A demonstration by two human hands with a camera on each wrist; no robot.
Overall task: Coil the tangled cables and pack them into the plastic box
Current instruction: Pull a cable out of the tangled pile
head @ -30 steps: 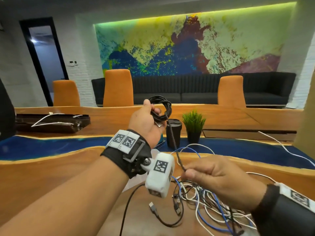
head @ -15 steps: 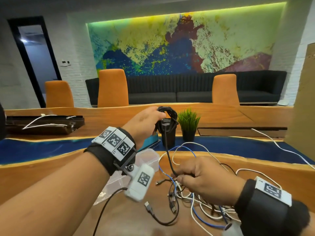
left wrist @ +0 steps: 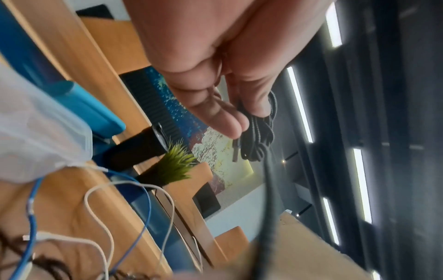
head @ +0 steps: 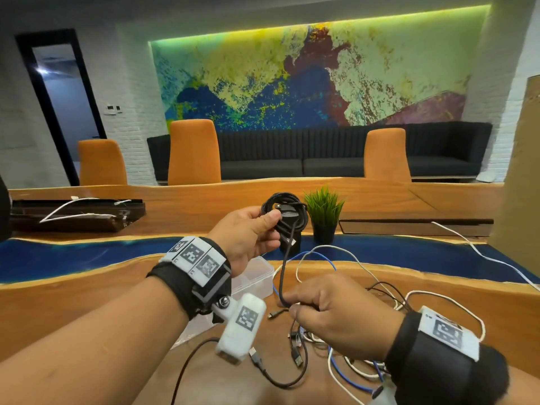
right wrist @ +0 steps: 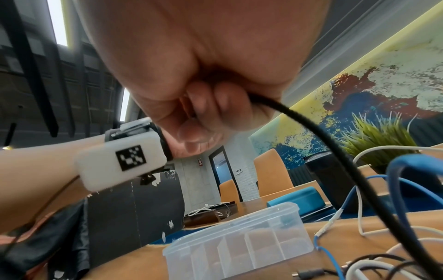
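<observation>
My left hand (head: 248, 232) holds a small coil of black cable (head: 287, 213) up above the table, thumb pressed on the loops; the left wrist view shows the coil (left wrist: 260, 132) under the fingers. The free end of the black cable (head: 282, 276) hangs down to my right hand (head: 336, 314), which pinches it between thumb and curled fingers (right wrist: 215, 106). A tangle of white, blue and black cables (head: 336, 355) lies on the table under and beside the right hand. The clear plastic box (head: 254, 277) (right wrist: 239, 240) stands under the left wrist, lid off, with dividers inside.
A small potted plant (head: 323, 213) and a black cup (head: 289, 244) stand behind the coil on the blue strip of the wooden table (head: 87, 299). A dark tray with white cables (head: 73, 214) lies far left. Orange chairs and a sofa stand behind.
The left hand has come down and rolled over with the coil. The right hand has slid closer along the black cable, shortening the hanging length. The view has shifted right.
</observation>
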